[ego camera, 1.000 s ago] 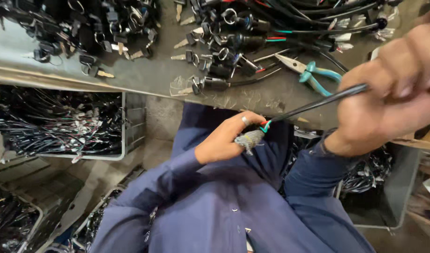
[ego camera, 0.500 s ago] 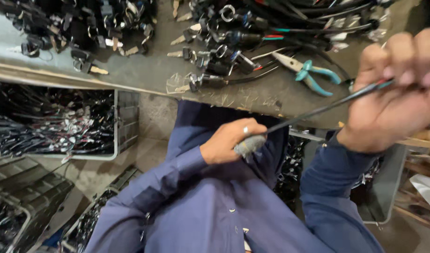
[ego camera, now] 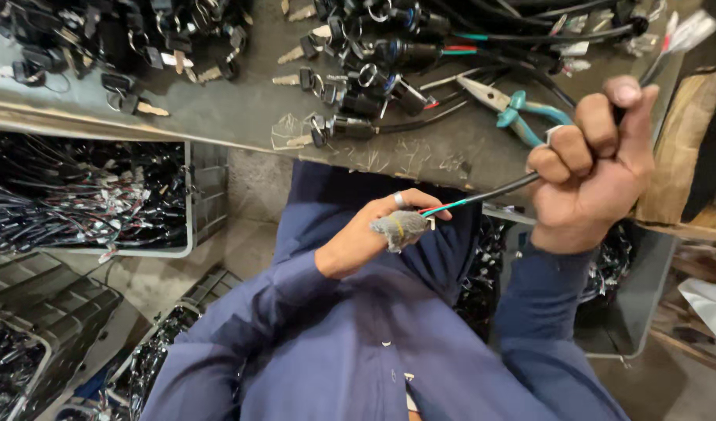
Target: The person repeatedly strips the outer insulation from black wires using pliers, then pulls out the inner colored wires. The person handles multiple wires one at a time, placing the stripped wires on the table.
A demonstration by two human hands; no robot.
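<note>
Right hand [ego camera: 596, 168]: fist closed around black cable [ego camera: 498, 189]; left hand [ego camera: 373, 234], taped thumb, pinches the cable's coloured wires [ego camera: 444, 207] over the lap; teal-handled pliers [ego camera: 514, 109] on workbench [ego camera: 217, 117] beyond.

Taut black cable [ego camera: 494, 191] with green and red wires bared at one end

Only 1 view, from a camera on the person's head: it looks steeply down, close over both hands, the desk [ego camera: 217, 117] edge and the person's lap.
</note>
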